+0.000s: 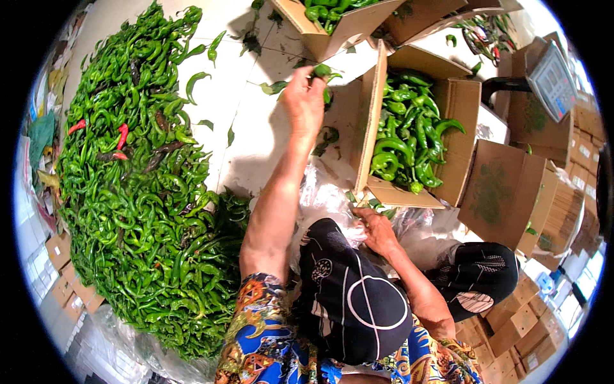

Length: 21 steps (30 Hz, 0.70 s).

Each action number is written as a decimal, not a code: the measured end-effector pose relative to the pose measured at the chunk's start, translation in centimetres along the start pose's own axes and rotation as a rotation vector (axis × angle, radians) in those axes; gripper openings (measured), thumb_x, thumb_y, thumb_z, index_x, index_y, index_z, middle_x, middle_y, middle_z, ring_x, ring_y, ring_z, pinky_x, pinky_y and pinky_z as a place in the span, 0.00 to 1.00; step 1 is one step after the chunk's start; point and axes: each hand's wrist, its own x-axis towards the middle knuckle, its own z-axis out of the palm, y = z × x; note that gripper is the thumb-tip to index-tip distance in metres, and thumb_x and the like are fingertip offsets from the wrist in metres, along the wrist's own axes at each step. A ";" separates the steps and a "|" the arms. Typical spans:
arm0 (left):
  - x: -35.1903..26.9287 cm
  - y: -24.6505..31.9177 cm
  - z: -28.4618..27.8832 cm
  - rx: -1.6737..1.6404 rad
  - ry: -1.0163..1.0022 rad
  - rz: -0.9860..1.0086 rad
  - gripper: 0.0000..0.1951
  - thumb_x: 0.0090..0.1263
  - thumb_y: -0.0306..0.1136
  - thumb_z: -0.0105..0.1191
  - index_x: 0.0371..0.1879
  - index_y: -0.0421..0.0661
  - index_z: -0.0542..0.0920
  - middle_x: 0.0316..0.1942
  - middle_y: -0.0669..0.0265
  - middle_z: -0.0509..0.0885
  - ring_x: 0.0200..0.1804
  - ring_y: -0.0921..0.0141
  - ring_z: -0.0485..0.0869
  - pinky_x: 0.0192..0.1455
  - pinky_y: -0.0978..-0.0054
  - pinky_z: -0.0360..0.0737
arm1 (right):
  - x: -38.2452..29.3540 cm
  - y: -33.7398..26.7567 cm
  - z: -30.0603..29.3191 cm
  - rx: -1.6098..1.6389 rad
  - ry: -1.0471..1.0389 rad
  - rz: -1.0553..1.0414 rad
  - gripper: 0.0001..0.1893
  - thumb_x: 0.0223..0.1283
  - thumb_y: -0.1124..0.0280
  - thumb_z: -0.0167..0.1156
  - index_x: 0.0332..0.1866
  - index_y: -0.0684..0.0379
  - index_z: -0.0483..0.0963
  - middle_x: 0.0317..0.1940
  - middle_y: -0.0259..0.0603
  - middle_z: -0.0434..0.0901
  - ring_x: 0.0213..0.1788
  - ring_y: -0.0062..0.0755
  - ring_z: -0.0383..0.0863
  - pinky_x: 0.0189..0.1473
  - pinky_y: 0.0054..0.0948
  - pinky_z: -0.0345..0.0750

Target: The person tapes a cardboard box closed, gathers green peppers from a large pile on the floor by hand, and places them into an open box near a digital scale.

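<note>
At the top centre, my left hand (304, 101) pinches green chili peppers (322, 71) above the pale tiled floor. My right hand (376, 230) is low, by my knee, beside crumpled clear plastic (319, 192) and some green leaves or peppers; whether its fingers grip anything cannot be told. Just beyond it stands an open cardboard box (463, 139) holding curved green peppers (410, 129). A large heap of green peppers (144, 201) covers the floor on the left, with a few red ones (123, 136) and dark, shrivelled ones (160, 120) among them.
Another open box (352, 29) of peppers stands at the top. A scale's display (554, 81) is at the upper right, near an open carton (501, 187). Stacked cartons (523, 331) fill the lower right. Loose peppers (195, 86) and dark leaves (252, 41) lie on the floor.
</note>
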 end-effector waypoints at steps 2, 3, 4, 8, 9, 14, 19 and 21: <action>-0.7 6.7 0.2 -0.307 -0.084 0.082 0.10 0.68 0.25 0.60 0.47 0.44 0.84 0.36 0.70 0.84 0.34 0.82 0.79 0.35 0.84 0.76 | -0.2 0.8 -0.1 -0.049 -0.004 -0.095 0.20 0.55 0.69 0.64 0.54 0.64 0.77 0.53 0.53 0.81 0.53 0.53 0.81 0.56 0.40 0.78; -1.1 9.6 0.3 -0.437 -0.146 0.138 0.10 0.70 0.26 0.59 0.48 0.44 0.83 0.36 0.71 0.84 0.33 0.82 0.79 0.34 0.85 0.76 | -0.4 1.3 -0.1 -0.094 0.001 -0.190 0.22 0.53 0.69 0.66 0.53 0.65 0.77 0.52 0.52 0.81 0.53 0.53 0.82 0.56 0.40 0.78; -1.6 11.9 0.2 -0.174 -0.215 0.161 0.13 0.69 0.24 0.60 0.52 0.44 0.82 0.40 0.70 0.84 0.33 0.82 0.77 0.37 0.84 0.77 | -0.3 1.2 -0.1 -0.091 0.010 -0.187 0.22 0.53 0.69 0.66 0.53 0.65 0.77 0.52 0.52 0.81 0.53 0.53 0.82 0.56 0.40 0.78; -4.8 15.8 1.2 0.425 -0.604 0.562 0.17 0.62 0.30 0.64 0.51 0.46 0.82 0.38 0.61 0.81 0.39 0.65 0.81 0.44 0.70 0.81 | -0.2 1.3 0.2 -0.032 0.035 -0.128 0.25 0.49 0.67 0.68 0.54 0.67 0.76 0.51 0.53 0.81 0.52 0.53 0.82 0.56 0.40 0.78; -5.6 15.6 1.8 0.459 -0.671 0.613 0.16 0.62 0.32 0.63 0.49 0.46 0.82 0.36 0.59 0.79 0.39 0.61 0.81 0.43 0.66 0.82 | -0.2 1.4 0.3 -0.022 0.053 -0.117 0.25 0.49 0.67 0.68 0.54 0.67 0.75 0.50 0.54 0.81 0.51 0.53 0.82 0.56 0.40 0.77; -8.9 10.1 5.7 0.782 -1.195 0.686 0.05 0.63 0.31 0.56 0.33 0.46 0.84 0.35 0.56 0.82 0.38 0.57 0.83 0.39 0.57 0.81 | -0.2 0.2 0.5 -0.020 0.028 -0.113 0.30 0.42 0.77 0.69 0.58 0.65 0.74 0.54 0.55 0.79 0.54 0.54 0.80 0.58 0.39 0.78; -4.1 9.3 7.4 0.480 -0.776 0.689 0.10 0.61 0.24 0.53 0.40 0.43 0.85 0.38 0.54 0.84 0.43 0.53 0.83 0.47 0.58 0.82 | -0.3 0.2 0.3 0.012 0.047 -0.082 0.29 0.43 0.74 0.70 0.57 0.62 0.74 0.52 0.55 0.80 0.52 0.54 0.81 0.56 0.41 0.79; -3.6 9.7 5.6 0.309 -0.756 0.502 0.11 0.64 0.23 0.53 0.43 0.43 0.85 0.43 0.55 0.85 0.44 0.58 0.85 0.50 0.64 0.82 | -0.2 0.3 -0.3 0.033 -0.024 -0.023 0.29 0.44 0.75 0.69 0.57 0.63 0.74 0.51 0.55 0.80 0.52 0.55 0.81 0.55 0.42 0.79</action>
